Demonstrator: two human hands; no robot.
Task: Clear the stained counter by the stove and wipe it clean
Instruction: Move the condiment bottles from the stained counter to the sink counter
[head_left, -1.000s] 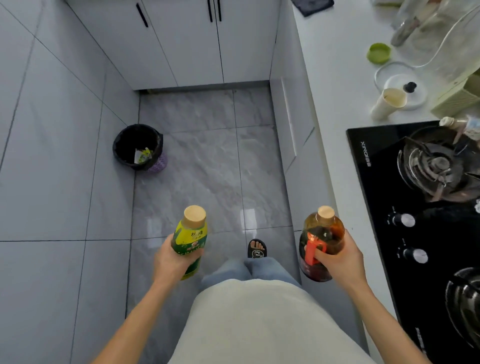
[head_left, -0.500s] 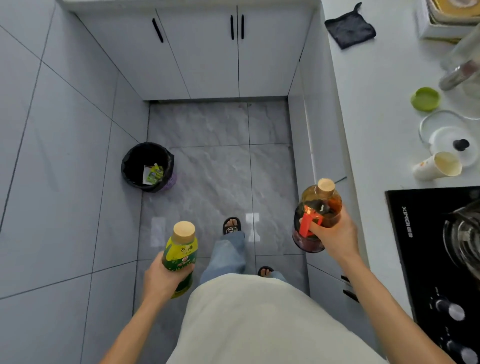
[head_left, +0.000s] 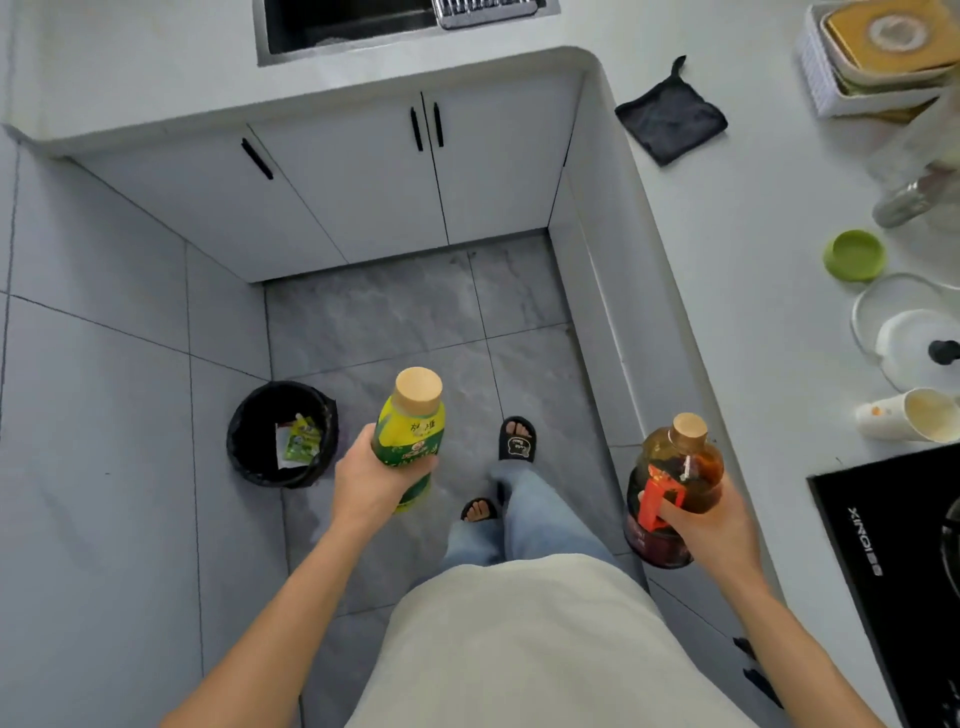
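My left hand (head_left: 371, 480) grips a yellow-green drink bottle (head_left: 413, 434) with a tan cap, held upright over the floor. My right hand (head_left: 704, 522) holds an amber oil bottle (head_left: 675, 483) with a red handle, just left of the white counter (head_left: 753, 332). On the counter lie a dark grey cloth (head_left: 670, 122), a green lid (head_left: 854, 255), a glass pot lid (head_left: 904, 332) and a tipped paper cup (head_left: 909, 415). The black stove (head_left: 893, 561) sits at the lower right.
A black trash bin (head_left: 283, 434) with wrappers inside stands on the floor at the left. A sink (head_left: 353, 23) is set in the far counter above white cabinets (head_left: 363, 176). A tray of containers (head_left: 878, 52) sits at the top right.
The view has moved forward along the counter, revealing the sink. My left hand has raised the green bottle and shifted it right, closer to the bin. The oil bottle stays beside the counter edge.
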